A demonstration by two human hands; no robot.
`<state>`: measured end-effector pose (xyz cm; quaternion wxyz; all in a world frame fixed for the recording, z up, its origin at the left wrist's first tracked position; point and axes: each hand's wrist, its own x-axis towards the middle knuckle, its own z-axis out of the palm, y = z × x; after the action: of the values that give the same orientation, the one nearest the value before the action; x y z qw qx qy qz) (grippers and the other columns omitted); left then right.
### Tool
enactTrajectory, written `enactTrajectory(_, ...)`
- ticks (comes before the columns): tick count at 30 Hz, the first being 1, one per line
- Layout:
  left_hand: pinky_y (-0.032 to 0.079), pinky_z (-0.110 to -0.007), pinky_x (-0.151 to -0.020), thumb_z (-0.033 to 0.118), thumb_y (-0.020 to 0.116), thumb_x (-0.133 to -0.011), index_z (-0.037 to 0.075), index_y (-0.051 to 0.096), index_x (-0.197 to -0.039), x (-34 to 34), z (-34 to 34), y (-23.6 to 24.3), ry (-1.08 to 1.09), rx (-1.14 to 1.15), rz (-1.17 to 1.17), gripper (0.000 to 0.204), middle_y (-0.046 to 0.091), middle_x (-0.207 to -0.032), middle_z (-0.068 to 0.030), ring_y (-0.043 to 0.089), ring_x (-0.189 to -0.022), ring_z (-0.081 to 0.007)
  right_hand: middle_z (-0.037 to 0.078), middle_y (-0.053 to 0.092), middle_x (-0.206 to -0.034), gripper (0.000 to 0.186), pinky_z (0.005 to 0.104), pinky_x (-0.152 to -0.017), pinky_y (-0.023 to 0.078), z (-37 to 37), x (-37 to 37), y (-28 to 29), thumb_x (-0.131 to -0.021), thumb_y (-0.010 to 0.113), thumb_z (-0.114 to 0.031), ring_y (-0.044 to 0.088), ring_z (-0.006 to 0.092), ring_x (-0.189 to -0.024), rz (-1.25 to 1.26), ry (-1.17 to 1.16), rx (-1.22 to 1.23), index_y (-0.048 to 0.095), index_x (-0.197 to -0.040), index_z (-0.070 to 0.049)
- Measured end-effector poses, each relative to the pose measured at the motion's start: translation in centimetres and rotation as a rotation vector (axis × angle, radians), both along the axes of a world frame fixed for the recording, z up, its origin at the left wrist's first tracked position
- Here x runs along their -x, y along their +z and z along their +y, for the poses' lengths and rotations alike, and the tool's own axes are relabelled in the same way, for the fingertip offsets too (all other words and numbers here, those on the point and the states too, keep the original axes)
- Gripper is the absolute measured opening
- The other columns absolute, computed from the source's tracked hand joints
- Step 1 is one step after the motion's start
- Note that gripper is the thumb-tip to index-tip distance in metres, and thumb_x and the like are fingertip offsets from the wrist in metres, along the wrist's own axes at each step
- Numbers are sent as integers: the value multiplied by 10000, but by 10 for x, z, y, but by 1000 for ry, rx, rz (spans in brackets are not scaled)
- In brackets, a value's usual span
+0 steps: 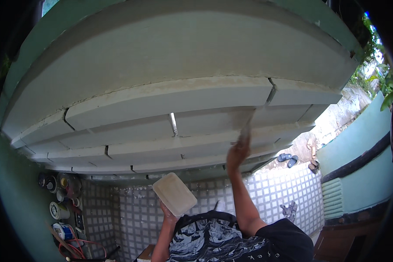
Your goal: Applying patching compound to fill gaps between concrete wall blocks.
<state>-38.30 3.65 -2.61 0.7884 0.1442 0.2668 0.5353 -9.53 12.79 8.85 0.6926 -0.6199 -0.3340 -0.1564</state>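
Note:
My left hand [168, 212] grips the lower edge of a pale rectangular plastic tub [174, 194], held in front of my body below the wall; what is in it is hard to make out. Raised toward the wall, my right hand [238, 153] is closed round a slim tool, seemingly a paintbrush [247, 127], smeared by motion. Its tip is at a recessed band of the wall of pale blocks [170, 101]. A darker, damp-looking patch [238, 114] shows beside the tip. Dark gaps part some blocks, and light comes through one of them.
Paint cans and tubs [59, 210] stand along the left wall, near a reddish hose [81, 241]. Tiled floor [139, 218] lies below, with a crumpled rag [289, 210] at the right. Sandals [288, 159] sit near the opening by the green right wall [358, 148].

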Motion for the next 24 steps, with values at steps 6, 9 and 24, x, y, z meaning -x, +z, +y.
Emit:
enactTrajectory(6, 450, -489, -952, 572, 355, -898, 157, 347, -1379, 15, 32, 7, -8, 20, 27, 636, 489, -1316, -80, 525, -1157, -299, 203, 613, -1060, 353, 386, -746, 483, -19, 92, -8, -890, 491, -60, 632, 322, -848, 34, 427, 379, 479, -1230, 33)
enactTrajectory(9, 439, -468, -971, 588, 375, -892, 157, 359, -1374, 21, 47, 28, -21, 35, 5, 647, 487, -1322, -73, 523, -1163, -279, 202, 634, -929, 317, 397, -818, 456, -37, 109, -7, -864, 515, -58, 628, 350, -822, -465, 240, 313, 517, -1168, 31)
enactTrajectory(24, 448, -407, -957, 628, 313, -902, 100, 355, -1366, 48, 48, 67, 30, 32, -20, 704, 488, -1293, -104, 533, -1134, -238, 299, 577, -1075, 596, 471, -848, 439, -81, 185, 1, -795, 611, -195, 602, 405, -925, -375, 599, 857, 396, -1266, 101)
